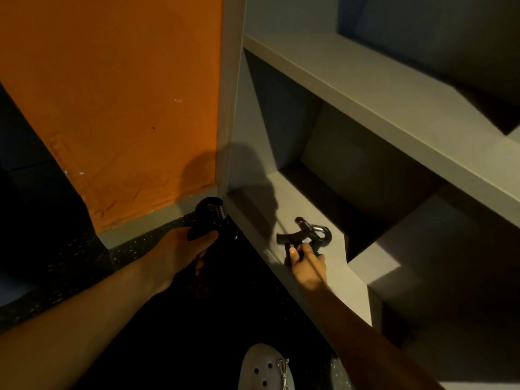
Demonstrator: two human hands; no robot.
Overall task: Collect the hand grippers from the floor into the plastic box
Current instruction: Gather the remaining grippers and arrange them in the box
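First hand gripper (pixel 209 218): black, with a coil spring showing near its top; held just above the floor beside the shelf unit's front corner. Its lower handle is hidden inside the fist.
Left hand (pixel 194 249): fingers curled round this gripper's handle.
Second hand gripper (pixel 308 235): black with a shiny metal loop, over the lowest shelf board; the dim light hides whether it touches the board.
Right hand (pixel 309 266): thumb and fingers pinch its handle from the near side.
Shelf unit (pixel 351 88): grey, with stepped compartments deep in shadow; cut off at the right edge.
Floor (pixel 84 263): dark and speckled.
Orange panel (pixel 112 94): stands left of the shelf unit.
Shoe (pixel 264 367): pale, with round holes, cut off by the bottom edge.
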